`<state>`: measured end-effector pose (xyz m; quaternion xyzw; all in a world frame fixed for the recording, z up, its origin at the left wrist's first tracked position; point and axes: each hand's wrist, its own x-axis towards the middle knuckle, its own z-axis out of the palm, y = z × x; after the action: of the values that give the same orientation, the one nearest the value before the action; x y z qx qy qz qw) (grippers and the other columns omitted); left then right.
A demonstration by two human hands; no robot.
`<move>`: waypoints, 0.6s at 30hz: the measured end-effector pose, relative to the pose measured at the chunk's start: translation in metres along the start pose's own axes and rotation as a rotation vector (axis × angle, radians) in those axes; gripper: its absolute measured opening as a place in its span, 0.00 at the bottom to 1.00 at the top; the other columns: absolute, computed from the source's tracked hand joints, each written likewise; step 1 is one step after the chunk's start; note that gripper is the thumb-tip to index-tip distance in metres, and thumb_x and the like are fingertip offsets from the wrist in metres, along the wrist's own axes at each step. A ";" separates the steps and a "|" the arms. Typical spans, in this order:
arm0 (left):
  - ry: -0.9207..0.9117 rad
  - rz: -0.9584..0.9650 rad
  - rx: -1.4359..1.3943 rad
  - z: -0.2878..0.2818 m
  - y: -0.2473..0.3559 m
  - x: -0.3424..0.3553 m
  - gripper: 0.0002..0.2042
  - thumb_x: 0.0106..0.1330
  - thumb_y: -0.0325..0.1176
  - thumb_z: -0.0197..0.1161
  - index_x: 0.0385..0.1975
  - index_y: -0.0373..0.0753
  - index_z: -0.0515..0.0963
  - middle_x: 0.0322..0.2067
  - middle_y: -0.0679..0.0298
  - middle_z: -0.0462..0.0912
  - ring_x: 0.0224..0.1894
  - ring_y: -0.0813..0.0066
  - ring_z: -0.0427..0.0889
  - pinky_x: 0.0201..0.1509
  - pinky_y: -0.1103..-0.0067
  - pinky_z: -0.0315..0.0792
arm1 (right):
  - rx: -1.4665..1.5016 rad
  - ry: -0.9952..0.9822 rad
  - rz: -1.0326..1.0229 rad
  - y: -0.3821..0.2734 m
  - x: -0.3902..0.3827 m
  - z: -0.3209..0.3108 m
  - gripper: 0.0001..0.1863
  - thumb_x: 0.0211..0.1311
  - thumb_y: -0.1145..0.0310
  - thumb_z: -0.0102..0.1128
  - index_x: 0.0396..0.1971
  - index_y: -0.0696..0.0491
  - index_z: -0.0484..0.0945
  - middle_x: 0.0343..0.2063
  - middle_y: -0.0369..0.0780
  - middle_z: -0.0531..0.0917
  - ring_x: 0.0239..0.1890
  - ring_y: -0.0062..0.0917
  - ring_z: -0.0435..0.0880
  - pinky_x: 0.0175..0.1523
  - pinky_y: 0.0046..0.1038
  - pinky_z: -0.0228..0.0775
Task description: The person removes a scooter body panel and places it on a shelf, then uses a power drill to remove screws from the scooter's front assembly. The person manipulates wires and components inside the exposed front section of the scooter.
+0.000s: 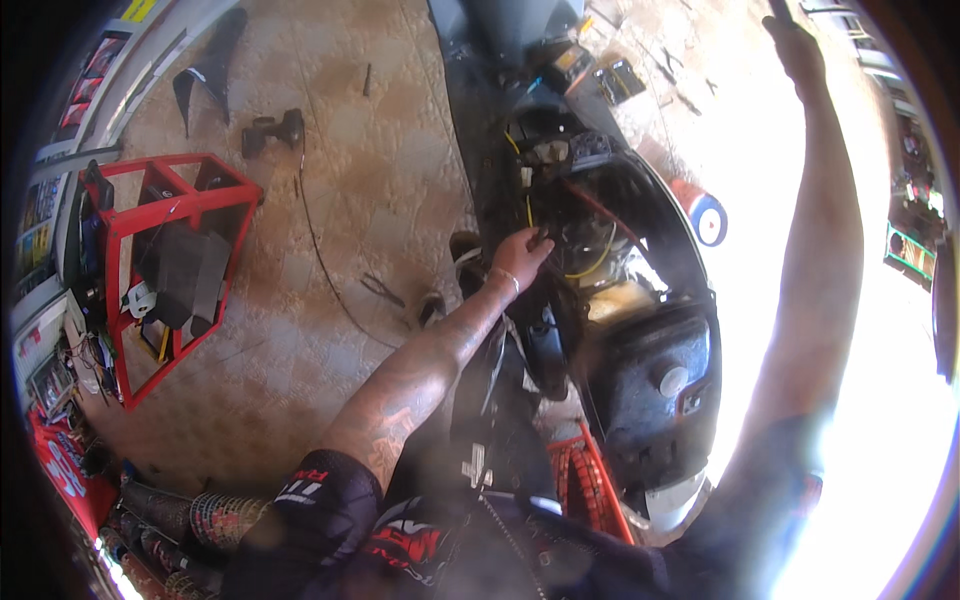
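Note:
A scooter with its seat off stands in front of me, its dark body [648, 372] open on top. Cables, a yellow tube [592, 268] and a reddish bar [605, 215] show inside the cavity. At the cavity's left edge, my left hand [522, 257] is closed, with a small dark bit showing at its fingertips that I cannot identify. Far out to the upper right, my right hand [797, 52] grips a dark, slim thing [779, 12]; the picture's edge cuts it off.
A red metal frame cart [122, 222] stands at left, near a cordless drill [273, 132] on the tiled floor. Beyond the scooter lie a battery-like box [620, 82] and scattered tools. A red cylinder with a blue-and-white end [708, 220] is right of the scooter. Tyres [225, 518] lie lower left.

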<state>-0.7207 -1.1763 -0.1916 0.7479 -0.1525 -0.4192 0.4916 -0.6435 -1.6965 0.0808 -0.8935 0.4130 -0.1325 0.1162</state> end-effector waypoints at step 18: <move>-0.017 -0.057 0.069 -0.017 0.029 0.024 0.18 0.61 0.43 0.69 0.38 0.31 0.81 0.26 0.59 0.84 0.27 0.71 0.81 0.35 0.74 0.74 | -0.006 -0.104 0.021 -0.048 -0.016 -0.016 0.26 0.56 0.48 0.58 0.39 0.59 0.82 0.23 0.43 0.82 0.30 0.29 0.81 0.40 0.33 0.70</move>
<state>-0.6879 -1.1950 -0.1749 0.7647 -0.1496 -0.4341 0.4521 -0.6250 -1.6560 0.1090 -0.8950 0.4164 -0.0835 0.1363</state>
